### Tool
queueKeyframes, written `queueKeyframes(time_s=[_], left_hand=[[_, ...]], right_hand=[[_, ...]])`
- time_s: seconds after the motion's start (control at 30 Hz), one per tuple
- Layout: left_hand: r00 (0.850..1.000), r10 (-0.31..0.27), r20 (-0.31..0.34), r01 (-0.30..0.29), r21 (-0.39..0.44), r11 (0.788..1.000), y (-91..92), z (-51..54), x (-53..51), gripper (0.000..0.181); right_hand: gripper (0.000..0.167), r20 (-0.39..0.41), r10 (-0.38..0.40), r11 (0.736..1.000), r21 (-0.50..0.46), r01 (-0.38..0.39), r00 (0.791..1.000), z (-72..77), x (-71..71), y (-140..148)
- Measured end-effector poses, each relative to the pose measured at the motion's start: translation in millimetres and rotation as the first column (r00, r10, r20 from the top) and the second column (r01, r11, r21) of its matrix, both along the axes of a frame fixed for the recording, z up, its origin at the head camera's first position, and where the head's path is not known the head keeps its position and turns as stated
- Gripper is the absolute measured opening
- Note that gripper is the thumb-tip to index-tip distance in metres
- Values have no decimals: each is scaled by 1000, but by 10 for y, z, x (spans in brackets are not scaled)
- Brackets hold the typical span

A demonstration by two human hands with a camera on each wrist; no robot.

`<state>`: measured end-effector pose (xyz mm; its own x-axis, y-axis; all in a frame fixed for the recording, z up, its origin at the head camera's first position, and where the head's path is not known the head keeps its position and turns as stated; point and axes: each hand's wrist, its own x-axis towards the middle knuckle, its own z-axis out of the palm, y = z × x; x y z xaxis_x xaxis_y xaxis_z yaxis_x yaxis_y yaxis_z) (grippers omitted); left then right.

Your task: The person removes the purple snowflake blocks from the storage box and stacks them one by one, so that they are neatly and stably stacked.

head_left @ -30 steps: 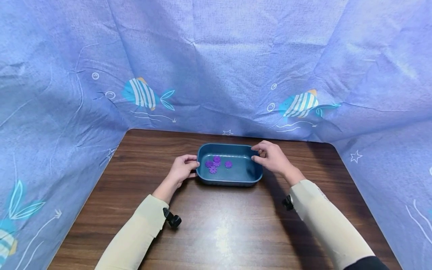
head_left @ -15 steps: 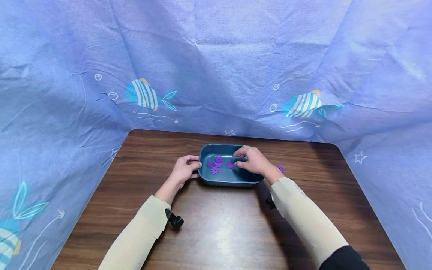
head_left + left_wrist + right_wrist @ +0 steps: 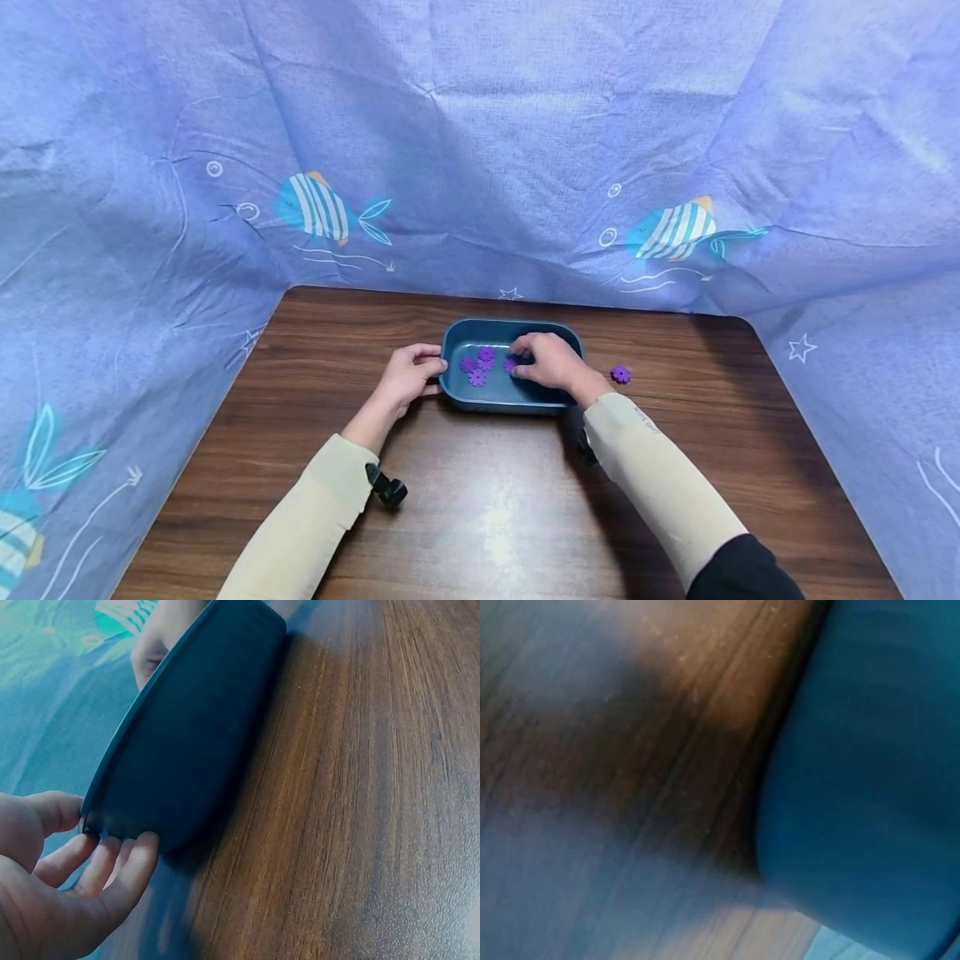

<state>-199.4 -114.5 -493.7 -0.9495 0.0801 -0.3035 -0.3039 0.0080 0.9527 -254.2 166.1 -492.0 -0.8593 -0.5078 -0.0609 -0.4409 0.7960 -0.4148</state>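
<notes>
A dark blue rectangular tray (image 3: 512, 324) stands on the table. My left hand (image 3: 408, 375) grips its left end; in the left wrist view, the left thumb is at the rim and the fingers lie against the tray wall (image 3: 187, 735). Inside, several purple notched discs (image 3: 477, 378) cluster at the left. My right hand (image 3: 551, 362) reaches into the tray, thumb and forefinger apart beside a single purple disc (image 3: 509, 365), which they partly cover. The right wrist view has only the tray's outer wall (image 3: 862, 780) and tabletop.
Another purple notched disc (image 3: 621, 374) lies on the brown wooden table (image 3: 480, 483), right of the tray. A blue fish-patterned cloth (image 3: 480, 150) hangs behind and at both sides of the table.
My right hand has moved left from the tray's right rim to the single disc inside. The disc on the table has come into view. My left hand keeps its grip.
</notes>
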Motion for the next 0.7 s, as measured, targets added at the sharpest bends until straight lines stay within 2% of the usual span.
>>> queueKeyframes(time_s=[0.27,0.7], left_hand=[[1000,-6,2,6,-4,1000,11,12,19,41],[1000,-3,7,3,2,1000,-13,-25,-17,41]], right_hand=[[31,-102,34,991,130,-21,994,-17,67,-71],[31,-81,26,984,180,-11,996,21,78,-146]])
